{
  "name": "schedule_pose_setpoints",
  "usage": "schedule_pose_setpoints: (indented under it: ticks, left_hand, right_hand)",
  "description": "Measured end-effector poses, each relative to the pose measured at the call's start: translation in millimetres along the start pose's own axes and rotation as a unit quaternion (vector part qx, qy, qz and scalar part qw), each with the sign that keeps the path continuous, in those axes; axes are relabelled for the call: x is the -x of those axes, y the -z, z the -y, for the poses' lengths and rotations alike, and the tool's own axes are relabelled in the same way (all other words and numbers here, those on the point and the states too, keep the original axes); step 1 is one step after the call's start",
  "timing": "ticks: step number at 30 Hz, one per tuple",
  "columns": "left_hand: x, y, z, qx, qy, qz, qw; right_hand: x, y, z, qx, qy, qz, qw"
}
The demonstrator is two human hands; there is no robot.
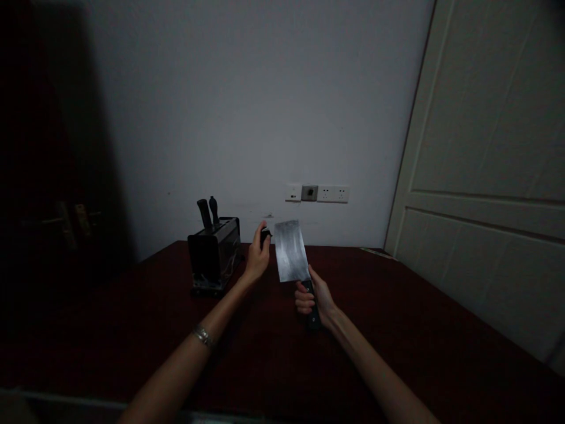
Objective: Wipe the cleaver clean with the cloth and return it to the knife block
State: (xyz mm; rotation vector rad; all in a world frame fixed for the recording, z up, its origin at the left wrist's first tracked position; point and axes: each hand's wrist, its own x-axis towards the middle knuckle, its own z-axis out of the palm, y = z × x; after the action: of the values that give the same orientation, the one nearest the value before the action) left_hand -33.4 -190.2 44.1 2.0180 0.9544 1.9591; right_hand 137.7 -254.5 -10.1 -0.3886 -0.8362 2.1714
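Note:
My right hand [318,295] is wrapped round the black handle of a cleaver [291,252]. The broad grey blade points up and leans slightly left above the table. Left of the blade, my left hand [258,252] pinches a small black object [265,236] between thumb and fingers; its kind is too dark to make out. A narrow gap shows between this object and the blade. Further left stands a dark knife block [216,254] with shiny sides, and two black handles [209,213] stick up from its top.
Both forearms reach over a dark red table [273,353]. Behind it rises a pale wall with a row of sockets [325,194]. A light panelled door [481,176] is on the right, and a dark door with a handle [66,221] on the left. Something flat [377,253] lies at the back right edge.

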Motion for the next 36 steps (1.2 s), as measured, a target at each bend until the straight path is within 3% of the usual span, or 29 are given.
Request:
schedule_pose_setpoints:
  ticks: [4,7,11,14,17,25,30,36]
  left_hand:
    - [12,14.4,36,-0.041,0.097,-0.088,0.991]
    - [29,16.0,62,-0.067,0.17,-0.059,0.981]
    - [55,4.4,75,-0.105,0.228,0.115,0.961]
    - [71,-5.6,70,-0.155,0.229,0.268,0.923]
    - [80,-9.9,63,-0.185,0.23,0.339,0.893]
    - [82,-5.1,73,-0.21,0.153,0.401,0.879]
    - [82,-4.5,63,-0.21,0.21,0.366,0.882]
    - [78,1.8,52,-0.233,0.204,0.359,0.88]
  right_hand:
    - [-1,1,2,0.005,0.021,-0.029,0.999]
    - [-1,2,3,0.018,0.026,-0.056,0.998]
    - [-2,2,3,0.049,0.035,-0.103,0.993]
    - [-2,0,1,0.075,0.036,-0.133,0.988]
    - [-2,-2,0,0.113,0.032,-0.172,0.978]
    - [-5,-5,-1,0.184,0.073,-0.256,0.946]
    - [-6,-7,-3,0.216,0.102,-0.294,0.926]
    - [-2,-13,-5,0.257,0.135,-0.336,0.896]
